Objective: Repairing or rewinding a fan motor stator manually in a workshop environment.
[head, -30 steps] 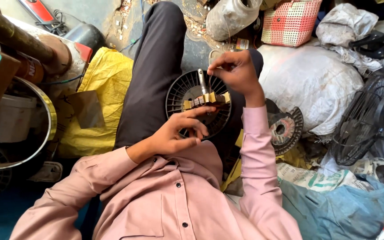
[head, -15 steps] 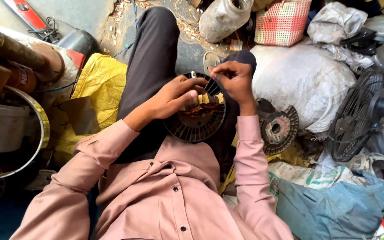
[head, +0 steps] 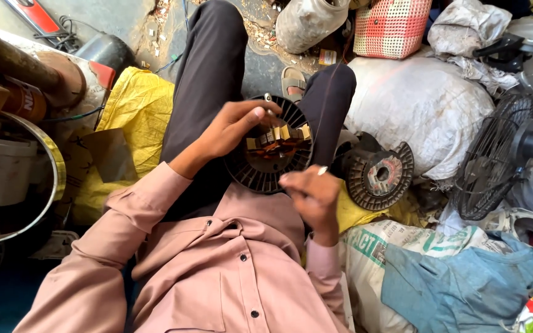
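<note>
Nearest the camera, the right hand is drawn back toward the chest, its fingers pinched shut on something thin with a pale tip; it looks like a strand of wire, though the strand itself is too fine to follow. Just beyond, the round, black, slotted motor stator rests on the lap between the knees, copper-brown winding and tan insulating slips across its middle. The left hand lies on the stator's upper left rim, fingers curled down onto the coil and apparently pressing a small pale-tipped tool or wire end there; its exact grip cannot be told.

To wind well, I judge the pull should stay steady and in line with the slot while the left fingers pin each turn flat.

Farther right, a second stator lies beside a white sack.
</note>
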